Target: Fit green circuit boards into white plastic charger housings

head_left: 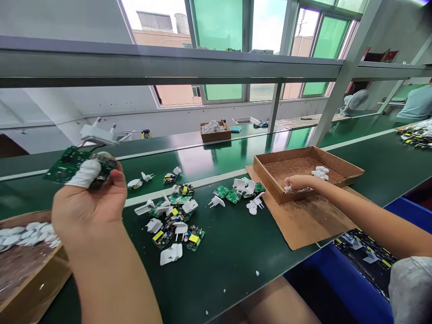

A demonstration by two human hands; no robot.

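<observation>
My left hand (88,198) is raised over the green belt (236,252) and grips a green circuit board (69,163). A white plug piece (96,133) hangs off that board by thin wires. One finger wears a white cot. My right hand (299,182) reaches into a shallow cardboard tray (340,167). Its fingers are curled over small white parts (293,189) at the tray's near wall. More white parts (320,172) lie in the tray just beyond it.
A pile of circuit boards and white plug shells (173,220) lies on the belt between my arms, with a smaller group (241,191) beside the tray. A cardboard box of white discs (23,236) sits at left. A blue bin (362,256) holds boards at right. Another person's back (418,102) shows far right.
</observation>
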